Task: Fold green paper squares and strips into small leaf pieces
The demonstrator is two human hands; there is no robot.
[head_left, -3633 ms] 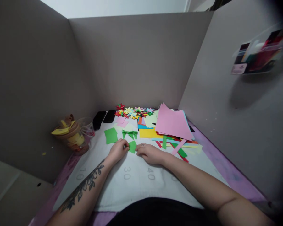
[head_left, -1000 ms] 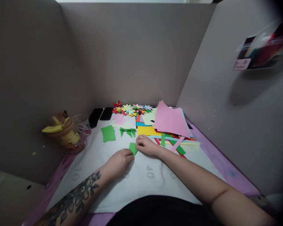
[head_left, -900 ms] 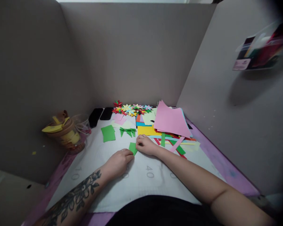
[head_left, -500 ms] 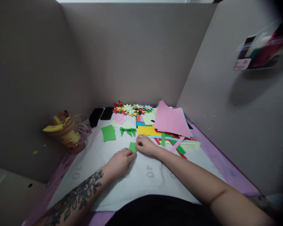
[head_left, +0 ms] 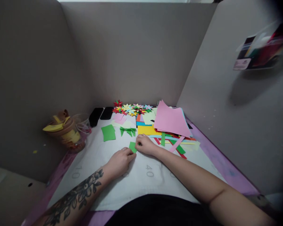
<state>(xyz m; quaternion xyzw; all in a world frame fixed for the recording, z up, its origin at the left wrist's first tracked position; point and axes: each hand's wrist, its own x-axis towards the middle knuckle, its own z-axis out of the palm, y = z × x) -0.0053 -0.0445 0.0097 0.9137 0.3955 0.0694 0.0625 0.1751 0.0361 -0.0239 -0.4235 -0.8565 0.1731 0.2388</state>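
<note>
A small green paper square (head_left: 132, 146) lies on the white cloth between my hands. My left hand (head_left: 122, 158) has its fingertips closed on the near left edge of that paper. From the other side, my right hand (head_left: 143, 144) pinches the paper's right edge with curled fingers. Just beyond, several folded green paper pieces (head_left: 128, 131) sit in a row. To their left rests a larger green square of paper (head_left: 108, 133), which looks like a stack. My fingertips hide part of the small paper's edges.
Folded paper stars (head_left: 132, 110) are heaped at the back. Pink sheets (head_left: 171, 121) and coloured strips (head_left: 176, 144) lie to the right, with yellow paper (head_left: 146, 130) beside them. Two black phones (head_left: 107, 113), a clear plastic cup (head_left: 82, 124) and a clay pot (head_left: 63, 128) stand left. Grey panels (head_left: 141, 53) enclose the table.
Almost nothing differs. Both hands keep hold of the small green paper in the same spot, and the surrounding papers have not moved.
</note>
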